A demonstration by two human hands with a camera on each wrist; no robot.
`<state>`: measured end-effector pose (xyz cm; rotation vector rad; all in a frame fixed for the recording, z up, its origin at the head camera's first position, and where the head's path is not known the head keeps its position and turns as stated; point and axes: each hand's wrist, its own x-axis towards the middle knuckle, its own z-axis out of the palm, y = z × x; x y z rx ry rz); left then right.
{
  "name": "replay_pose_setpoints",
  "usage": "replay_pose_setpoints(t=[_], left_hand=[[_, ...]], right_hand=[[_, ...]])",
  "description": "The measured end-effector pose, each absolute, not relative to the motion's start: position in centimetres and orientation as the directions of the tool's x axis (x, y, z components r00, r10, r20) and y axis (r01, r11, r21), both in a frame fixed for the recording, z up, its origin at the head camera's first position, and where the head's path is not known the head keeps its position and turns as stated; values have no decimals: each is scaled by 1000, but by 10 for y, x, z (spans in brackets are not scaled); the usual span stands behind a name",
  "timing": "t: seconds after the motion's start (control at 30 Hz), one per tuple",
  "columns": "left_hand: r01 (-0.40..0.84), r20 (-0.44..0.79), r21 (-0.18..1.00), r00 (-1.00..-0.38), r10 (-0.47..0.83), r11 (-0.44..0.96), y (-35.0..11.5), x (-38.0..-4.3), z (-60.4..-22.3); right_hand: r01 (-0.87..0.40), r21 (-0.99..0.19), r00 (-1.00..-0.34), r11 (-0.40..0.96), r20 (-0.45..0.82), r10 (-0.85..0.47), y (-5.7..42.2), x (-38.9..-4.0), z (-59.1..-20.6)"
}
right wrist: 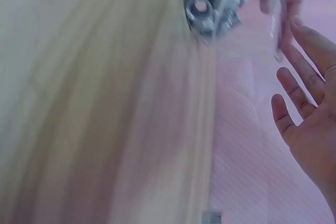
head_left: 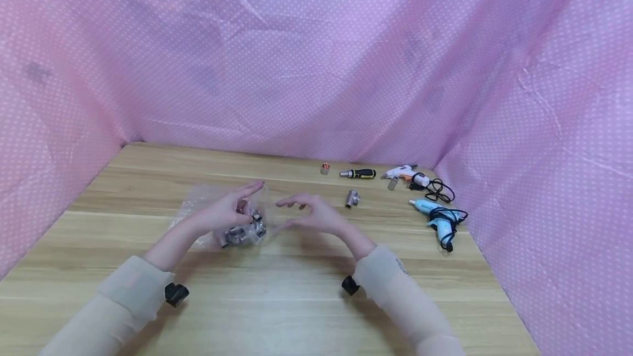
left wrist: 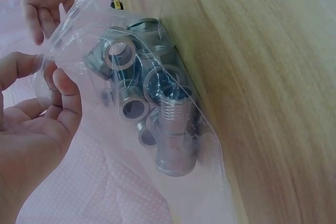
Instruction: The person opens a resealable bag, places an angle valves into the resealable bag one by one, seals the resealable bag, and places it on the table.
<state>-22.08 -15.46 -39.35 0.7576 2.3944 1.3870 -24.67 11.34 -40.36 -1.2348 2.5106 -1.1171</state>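
Observation:
A clear plastic bag (left wrist: 205, 182) lies on the wooden table, with several threaded metal pipe fittings (left wrist: 176, 111) bunched inside it. My left hand (head_left: 220, 216) is at the bag's mouth, and its curled fingers and thumb hold the film there in the left wrist view. To the right of the bag is my right hand (head_left: 318, 214), its fingers spread and relaxed around nothing. Its fingertips come close to the bag's mouth in the right wrist view. One metal tee fitting (head_left: 352, 199) stands apart on the table, beyond the right hand.
Along the table's back lie a small item with a red top (head_left: 325, 168), a black and yellow screwdriver handle (head_left: 363, 173) and a white glue gun (head_left: 403, 172). A blue glue gun (head_left: 442, 221) with wound black cord lies at right. Pink dotted cloth (head_left: 296, 70) encloses the table.

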Motion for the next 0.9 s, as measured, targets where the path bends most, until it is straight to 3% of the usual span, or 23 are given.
replay_pose_setpoints(t=[0.4,0.67,0.9], left_hand=[[314,39,863,-823,567,397,-156,-222,-394],[339,39,828,-829,557,447,-160,-224,-395],[333,22,821,-830,557,464,-160,-225,-395]], right_hand=[[-633,-631,-715,449,254,-651,176,-263,-393],[-559,-611,-799,560,218,-560,214,-277,-401],[-533,-604,-821,593,198,-536,237,-290,-416]])
